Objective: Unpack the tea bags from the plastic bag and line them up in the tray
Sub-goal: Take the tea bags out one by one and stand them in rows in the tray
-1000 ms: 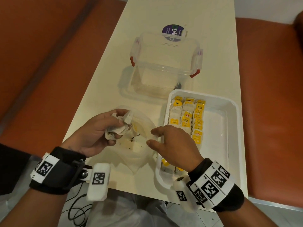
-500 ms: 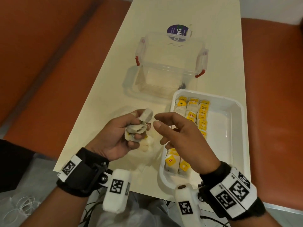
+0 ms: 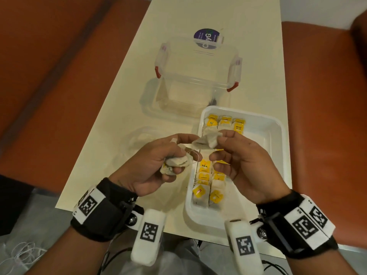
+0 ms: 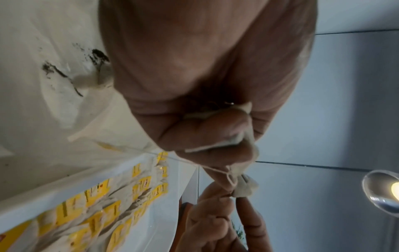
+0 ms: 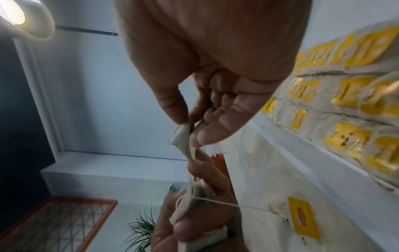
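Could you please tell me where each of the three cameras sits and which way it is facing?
Head: worn on the head, looking down at the table, white tray, both hands and wristbands.
Left wrist: looks along the left hand gripping tea bags.
Right wrist: looks along the right hand pinching a tea bag.
Shared: all show the yellow-tagged rows in the tray.

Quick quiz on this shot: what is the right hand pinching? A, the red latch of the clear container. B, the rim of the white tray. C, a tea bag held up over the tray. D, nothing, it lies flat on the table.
C: the right hand pinches a pale tea bag between thumb and fingertips above the white tray, while the left hand grips a crumpled bunch of tea bags.
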